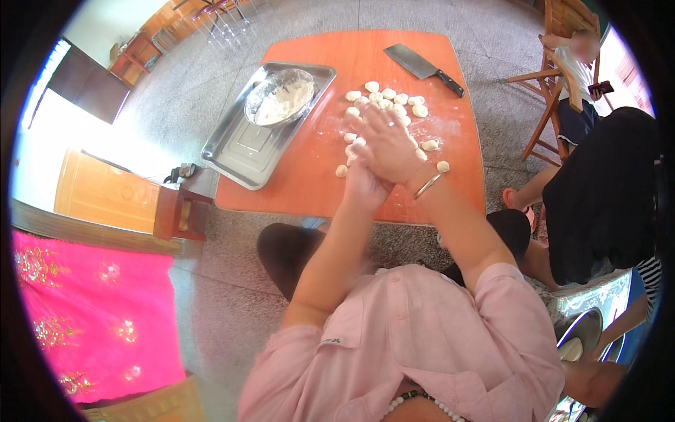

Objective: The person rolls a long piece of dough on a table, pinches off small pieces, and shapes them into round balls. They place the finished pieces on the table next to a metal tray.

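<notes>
Over the orange table [295,179] my two hands meet, palm against palm. My right hand [387,140] lies on top with its fingers stretched forward. Beneath it is my left hand [366,184], its palm turned up and partly covered. Whether a piece of dough sits between the palms is hidden. Small pale dough pieces [401,99] are scattered around and beyond my fingers, several of them touching one another. Single dough pieces [443,166] lie near my right wrist, which wears a bangle. Loose flour dusts the tabletop around them.
Left on the table, a metal tray [242,153] holds a bowl [263,118] of flour. A cleaver [416,62] lies at the far right. A person [580,68] sits in a wooden chair [548,105]; another person [601,200] in dark clothing is close on my right, beside a pan [588,327].
</notes>
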The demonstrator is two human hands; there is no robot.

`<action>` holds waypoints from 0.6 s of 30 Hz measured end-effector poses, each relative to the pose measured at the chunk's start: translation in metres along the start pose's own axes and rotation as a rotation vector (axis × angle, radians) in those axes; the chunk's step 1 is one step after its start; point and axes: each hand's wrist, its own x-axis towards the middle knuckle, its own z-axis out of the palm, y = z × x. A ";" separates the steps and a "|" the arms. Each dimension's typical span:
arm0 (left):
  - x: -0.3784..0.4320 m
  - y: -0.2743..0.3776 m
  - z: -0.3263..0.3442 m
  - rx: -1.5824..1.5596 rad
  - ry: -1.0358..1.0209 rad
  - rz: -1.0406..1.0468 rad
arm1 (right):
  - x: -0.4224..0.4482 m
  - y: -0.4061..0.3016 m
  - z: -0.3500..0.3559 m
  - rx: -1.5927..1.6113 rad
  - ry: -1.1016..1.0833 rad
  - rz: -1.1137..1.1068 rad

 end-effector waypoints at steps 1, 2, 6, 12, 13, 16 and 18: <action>0.003 0.010 -0.013 0.005 -0.040 -0.010 | 0.003 0.005 -0.011 -0.096 -0.007 -0.018; 0.005 0.020 -0.027 0.011 -0.080 -0.019 | 0.003 0.013 -0.023 -0.192 -0.012 -0.037; 0.015 0.055 -0.010 0.301 0.313 0.187 | -0.033 0.084 -0.042 0.025 -0.102 0.359; 0.034 0.085 -0.006 0.567 0.686 0.328 | -0.069 0.120 -0.032 -0.079 -0.300 0.202; 0.035 0.084 -0.002 0.640 0.741 0.355 | -0.069 0.121 -0.029 -0.086 -0.315 0.243; 0.023 0.077 -0.012 0.626 0.498 0.359 | -0.060 0.112 -0.030 -0.026 -0.274 0.317; 0.018 0.064 -0.014 0.527 0.388 0.297 | -0.053 0.083 -0.043 0.118 -0.138 0.321</action>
